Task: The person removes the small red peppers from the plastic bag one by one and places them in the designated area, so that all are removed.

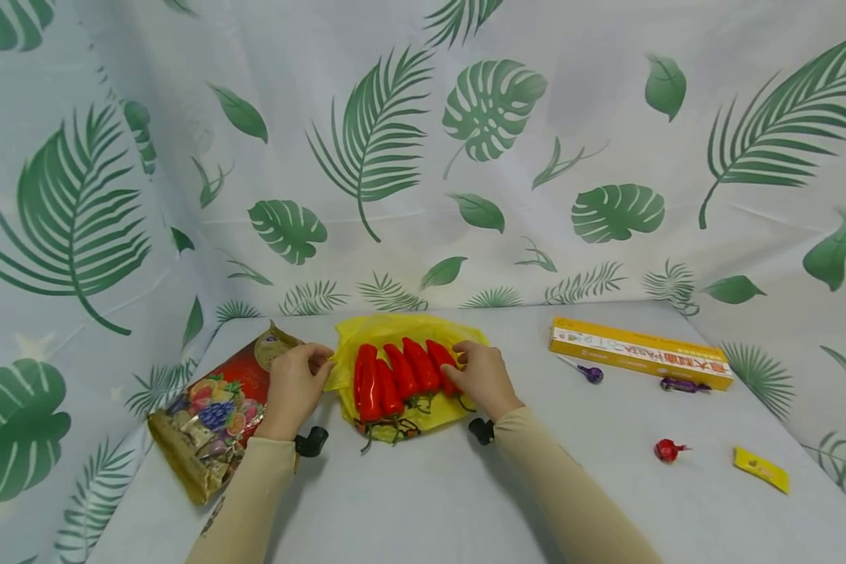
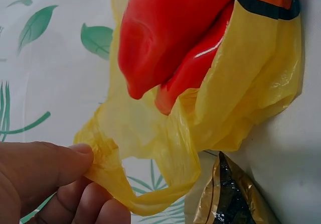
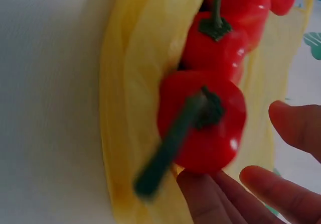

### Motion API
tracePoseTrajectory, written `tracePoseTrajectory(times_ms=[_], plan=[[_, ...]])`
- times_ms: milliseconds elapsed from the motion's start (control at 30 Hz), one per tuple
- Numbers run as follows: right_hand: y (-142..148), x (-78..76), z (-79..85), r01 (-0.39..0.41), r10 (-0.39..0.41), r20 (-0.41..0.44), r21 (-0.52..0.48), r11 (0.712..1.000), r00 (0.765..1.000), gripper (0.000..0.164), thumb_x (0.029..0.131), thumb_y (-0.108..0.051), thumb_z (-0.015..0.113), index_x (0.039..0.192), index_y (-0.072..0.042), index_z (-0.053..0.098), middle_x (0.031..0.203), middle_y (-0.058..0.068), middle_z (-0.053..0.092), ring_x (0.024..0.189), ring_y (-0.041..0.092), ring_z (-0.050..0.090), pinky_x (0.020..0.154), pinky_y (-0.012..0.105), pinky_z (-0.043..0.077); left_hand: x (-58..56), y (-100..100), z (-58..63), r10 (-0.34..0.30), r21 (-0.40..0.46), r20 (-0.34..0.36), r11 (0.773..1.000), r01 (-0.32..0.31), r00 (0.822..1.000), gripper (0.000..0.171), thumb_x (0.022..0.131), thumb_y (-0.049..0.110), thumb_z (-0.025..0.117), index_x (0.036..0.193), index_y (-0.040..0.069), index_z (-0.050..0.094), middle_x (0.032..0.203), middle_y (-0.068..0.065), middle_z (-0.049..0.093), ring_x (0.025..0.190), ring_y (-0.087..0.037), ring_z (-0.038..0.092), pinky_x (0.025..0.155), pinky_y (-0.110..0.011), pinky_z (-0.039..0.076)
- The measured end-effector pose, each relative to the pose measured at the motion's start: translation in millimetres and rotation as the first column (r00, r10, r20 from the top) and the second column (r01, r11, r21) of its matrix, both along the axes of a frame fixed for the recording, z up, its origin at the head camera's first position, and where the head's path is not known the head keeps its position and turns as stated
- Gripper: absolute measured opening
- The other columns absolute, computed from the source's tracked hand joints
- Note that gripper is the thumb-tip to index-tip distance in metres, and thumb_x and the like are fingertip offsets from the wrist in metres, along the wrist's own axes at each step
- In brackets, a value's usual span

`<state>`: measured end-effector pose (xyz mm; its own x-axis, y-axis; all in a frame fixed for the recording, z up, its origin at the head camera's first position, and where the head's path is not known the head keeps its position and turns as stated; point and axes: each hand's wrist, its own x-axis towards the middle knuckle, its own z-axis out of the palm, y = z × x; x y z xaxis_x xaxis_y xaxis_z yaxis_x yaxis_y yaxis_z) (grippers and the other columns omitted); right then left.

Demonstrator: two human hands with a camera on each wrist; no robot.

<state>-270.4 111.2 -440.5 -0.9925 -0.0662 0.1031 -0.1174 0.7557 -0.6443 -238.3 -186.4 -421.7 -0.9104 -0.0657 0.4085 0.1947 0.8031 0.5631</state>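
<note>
Several long red peppers (image 1: pixel 387 386) with green stems lie side by side on a yellow plastic bag (image 1: pixel 410 424). My left hand (image 1: pixel 298 385) is at the bag's left end. In the left wrist view its thumb (image 2: pixel 65 159) and fingers pinch the bag's looped handle (image 2: pixel 160 196), close to the pepper tips. My right hand (image 1: pixel 489 379) is at the right end of the row. Seen from the right wrist, its lower fingers (image 3: pixel 208 196) reach against the outermost pepper (image 3: pixel 205 143), while the thumb (image 3: pixel 296 126) stands apart from it.
A red and gold candy bag (image 1: pixel 218 407) lies at the left, partly behind my left forearm. To the right are a yellow pasta box (image 1: pixel 641 352), a purple lollipop (image 1: pixel 592 374), a purple wrapped candy (image 1: pixel 684 385), a red lollipop (image 1: pixel 667 450) and a small yellow packet (image 1: pixel 761 470).
</note>
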Motion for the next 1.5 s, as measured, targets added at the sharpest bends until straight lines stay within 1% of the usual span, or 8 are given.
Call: tracePoseTrajectory(times_ms=[200,267,533,700,900,1067,1233,1500], plan=[[-6.4,-6.5,-8.9,0.005,-0.007,0.066,0.023,1.0,0.998,0.06,0.088,-0.029,0.084,0.135,0.001,0.064,0.114,0.016,0.076,0.102,0.029,0.069,0.095,0.044,0.06,0.2,2.1,0.5,-0.001,0.017,0.012,1.0,0.001,1.0,0.012,0.091,0.009,0.079,0.101,0.003,0.077,0.089,-0.011,0.076,0.079,-0.024,0.067,0.072,-0.037,0.056],[-8.0,-7.1,-9.5,0.011,-0.013,0.071,0.027,1.0,0.997,0.059,0.087,-0.028,0.085,0.133,0.003,0.065,0.117,0.017,0.076,0.106,0.03,0.069,0.097,0.044,0.059,-0.5,2.5,0.5,0.0,0.018,0.021,1.0,0.0,1.0,0.012,0.092,0.011,0.079,0.101,0.004,0.077,0.089,-0.011,0.076,0.079,-0.024,0.067,0.072,-0.036,0.056],[-13.4,-9.1,-4.9,0.039,-0.041,0.088,0.028,0.999,0.995,0.049,0.086,-0.021,0.084,0.126,0.004,0.071,0.119,0.017,0.076,0.1,0.027,0.068,0.092,0.04,0.061,-4.6,2.0,-2.2,0.003,0.035,0.051,0.999,-0.004,0.999,0.022,0.089,0.012,0.082,0.107,0.001,0.076,0.093,-0.014,0.077,0.083,-0.026,0.071,0.079,-0.043,0.06],[-13.8,-9.3,-2.6,0.031,-0.034,0.083,0.046,0.998,0.996,0.048,0.086,-0.022,0.084,0.124,0.005,0.072,0.116,0.016,0.077,0.098,0.026,0.068,0.091,0.04,0.061,-4.9,3.6,-2.7,0.001,0.033,0.056,0.999,-0.002,0.998,0.019,0.09,0.01,0.081,0.106,0.001,0.076,0.093,-0.014,0.078,0.083,-0.026,0.071,0.079,-0.043,0.059],[-11.6,-6.3,0.6,0.025,-0.026,0.065,0.021,0.999,0.998,0.048,0.085,-0.021,0.083,0.125,0.004,0.072,0.115,0.016,0.077,0.096,0.025,0.067,0.086,0.037,0.061,-4.2,3.0,-3.2,-0.006,0.035,0.036,0.999,0.005,0.999,0.015,0.091,0.008,0.079,0.104,0.002,0.077,0.092,-0.014,0.077,0.082,-0.027,0.071,0.078,-0.044,0.059],[-5.9,2.5,6.7,0.01,-0.009,0.051,-0.009,1.0,0.999,0.05,0.086,-0.022,0.083,0.127,0.002,0.071,0.114,0.015,0.077,0.097,0.026,0.068,0.083,0.036,0.062,-3.9,1.5,-5.0,-0.023,0.042,0.002,0.999,0.023,1.0,0.013,0.09,0.007,0.079,0.102,0.002,0.078,0.092,-0.014,0.078,0.082,-0.027,0.072,0.077,-0.044,0.059],[6.0,17.1,12.8,-0.023,0.028,0.072,-0.063,0.998,0.997,0.051,0.088,-0.023,0.082,0.132,-0.002,0.069,0.112,0.013,0.078,0.1,0.025,0.072,0.08,0.033,0.063,-2.2,1.2,-7.1,-0.023,0.07,-0.035,0.997,0.025,0.999,0.012,0.089,0.005,0.079,0.101,0.002,0.078,0.09,-0.014,0.078,0.08,-0.027,0.072,0.075,-0.044,0.06],[30.8,44.2,16.7,-0.062,0.067,0.091,-0.06,0.996,0.994,0.052,0.088,-0.02,0.081,0.136,-0.008,0.067,0.113,0.012,0.077,0.093,0.021,0.073,0.072,0.033,0.064,0.9,-1.4,-7.4,-0.012,0.056,-0.079,0.998,0.017,0.997,0.012,0.089,0.004,0.078,0.1,0.002,0.078,0.089,-0.015,0.078,0.079,-0.027,0.071,0.074,-0.044,0.059]])
